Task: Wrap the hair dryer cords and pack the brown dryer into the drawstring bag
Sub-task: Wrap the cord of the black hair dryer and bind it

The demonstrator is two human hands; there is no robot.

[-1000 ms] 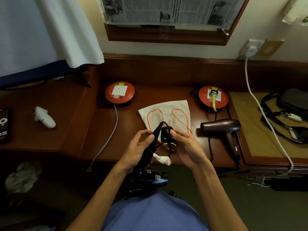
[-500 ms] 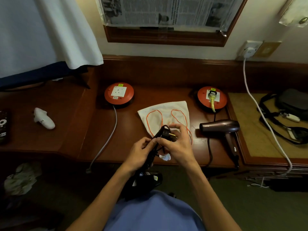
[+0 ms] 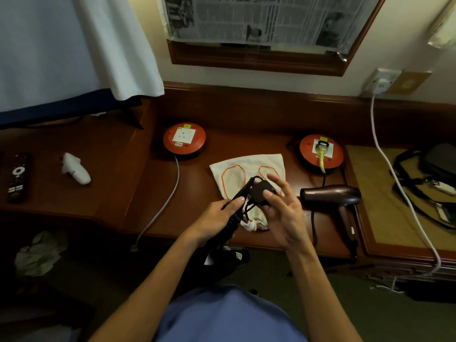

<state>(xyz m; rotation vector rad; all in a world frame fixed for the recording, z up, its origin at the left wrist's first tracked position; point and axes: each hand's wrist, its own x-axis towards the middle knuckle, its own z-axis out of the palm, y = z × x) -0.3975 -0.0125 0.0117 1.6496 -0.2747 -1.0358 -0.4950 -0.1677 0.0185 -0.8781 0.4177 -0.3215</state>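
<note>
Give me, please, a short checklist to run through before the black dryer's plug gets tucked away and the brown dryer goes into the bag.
1. Left hand grips the black dryer's handle: ok.
2. Right hand holds the black plug: ok.
3. Black cord fully wound: cannot tell.
4. Brown dryer unplugged from the right red reel: not ok.
5. Drawstring bag opened: not ok, lies flat.
</note>
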